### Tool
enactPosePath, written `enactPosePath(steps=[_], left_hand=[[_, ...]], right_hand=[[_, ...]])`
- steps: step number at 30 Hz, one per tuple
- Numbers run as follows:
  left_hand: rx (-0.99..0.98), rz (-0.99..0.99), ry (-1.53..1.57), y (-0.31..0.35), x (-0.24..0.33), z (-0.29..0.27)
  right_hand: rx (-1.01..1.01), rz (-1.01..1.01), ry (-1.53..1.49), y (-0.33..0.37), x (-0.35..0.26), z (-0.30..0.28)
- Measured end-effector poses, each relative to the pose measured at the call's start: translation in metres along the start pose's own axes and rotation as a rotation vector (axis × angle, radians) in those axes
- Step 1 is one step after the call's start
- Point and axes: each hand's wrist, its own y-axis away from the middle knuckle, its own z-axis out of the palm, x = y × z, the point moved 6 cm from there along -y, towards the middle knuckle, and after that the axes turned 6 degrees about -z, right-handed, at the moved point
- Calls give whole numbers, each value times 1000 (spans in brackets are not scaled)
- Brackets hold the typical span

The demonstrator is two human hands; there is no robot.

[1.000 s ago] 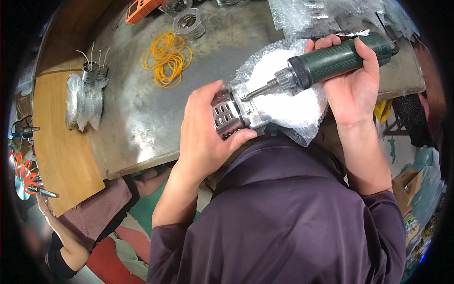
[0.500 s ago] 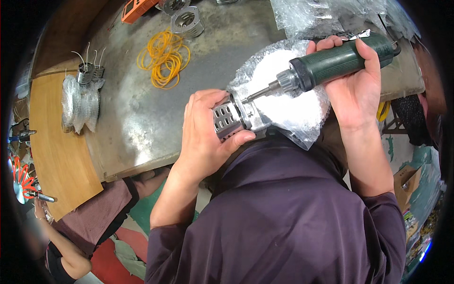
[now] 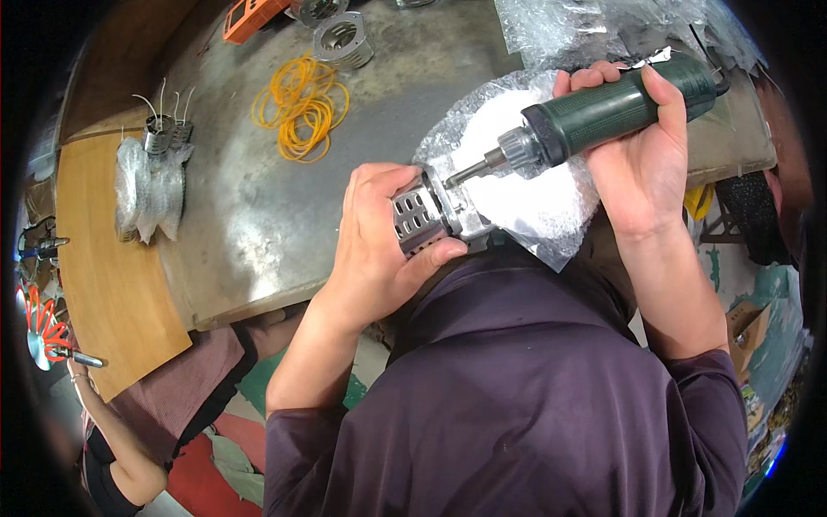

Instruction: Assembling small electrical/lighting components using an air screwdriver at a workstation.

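Note:
My left hand [image 3: 375,237] is closed around a slotted metal cylinder [image 3: 415,222] with a flanged end facing right. In my right hand [image 3: 646,164] is a dark green electric screwdriver [image 3: 616,116], tilted down to the left. Its bit [image 3: 476,169] reaches the flange of the cylinder; the exact contact spot is too small to make out. Beneath the bit and the flange lies a sheet of bubble wrap [image 3: 538,202] with a bright white patch, overhanging the table's near edge.
The metal-topped table [image 3: 224,207] carries a coil of yellow cord [image 3: 301,112], another metal housing [image 3: 343,43], an orange device [image 3: 250,17] and more bubble wrap [image 3: 586,34]. On the left, a wooden board [image 3: 112,284] borders wrapped cylinders with wires [image 3: 155,185]. Another person's arm [image 3: 125,439] shows at lower left.
The screwdriver and my right hand have shifted very slightly left. My left hand and the metal cylinder stay nearly where they were.

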Motion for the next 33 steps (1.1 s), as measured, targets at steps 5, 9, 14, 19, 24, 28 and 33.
enactPosePath(steps=[5, 9, 14, 19, 24, 28, 33], left_hand=[[18, -26, 2, 3, -2, 0], [28, -20, -37, 2, -4, 1], [71, -96, 24, 5, -9, 3], [58, -93, -9, 5, -9, 3], [63, -95, -4, 7, -8, 2], [62, -46, -19, 7, -5, 1], [61, -42, -29, 7, -4, 2]], right_hand=[[-28, -8, 20, -1, 0, 1], [28, 5, 24, -2, -3, -1], [-47, 0, -11, 9, -12, -4], [-19, 20, -18, 10, -11, -7], [26, 2, -28, 14, -5, -9], [5, -18, -1, 18, -4, -8], [-32, -11, 12, 19, -1, -4]])
